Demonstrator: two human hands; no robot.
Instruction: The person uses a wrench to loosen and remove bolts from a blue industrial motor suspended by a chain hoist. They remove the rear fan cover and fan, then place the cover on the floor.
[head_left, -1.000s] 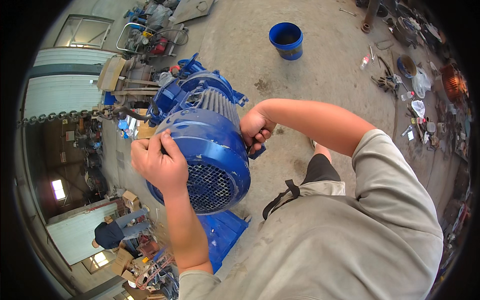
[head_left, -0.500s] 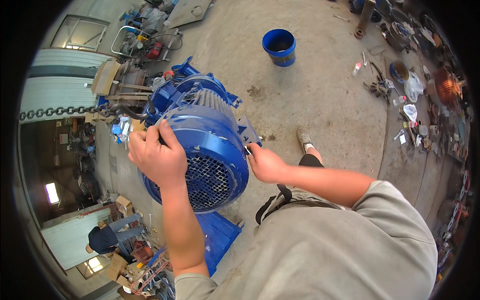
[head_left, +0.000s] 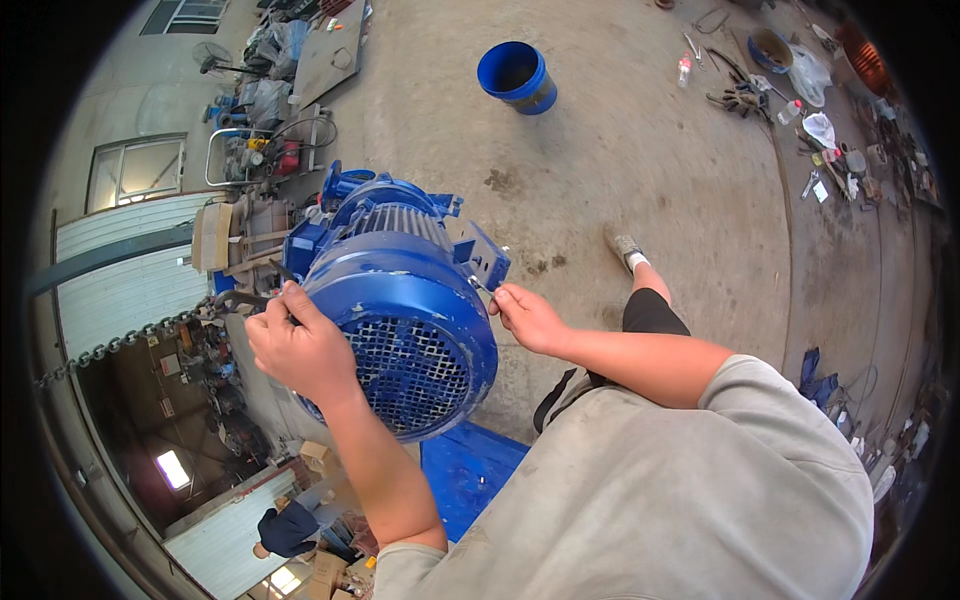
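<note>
A large blue electric motor (head_left: 378, 266), with worn paint and a mesh fan cover (head_left: 408, 375) facing me, is in front of my body. My left hand (head_left: 305, 345) is at the left edge of the cover, its fingers curled; whatever they grip is hidden. Close by it are a dark hook (head_left: 240, 298) and a chain (head_left: 130, 342). On the motor's right side, my right hand (head_left: 527, 318) pinches a slim shiny metal tool (head_left: 480, 286). That tool points at the housing beside a blue bracket (head_left: 484, 258); its far end is too small to make out.
A blue bucket (head_left: 518, 80) stands on the concrete floor beyond the motor. A blue sheet or plate (head_left: 468, 475) lies below it. Tools, bottles and a plastic bag (head_left: 808, 75) litter the right side. Another person (head_left: 288, 527) is at the lower left, among boxes.
My view has turned, shifting the surroundings. The right hand now sits slightly farther from the housing, showing more of the metal tool. My left hand stays at the cover's left edge.
</note>
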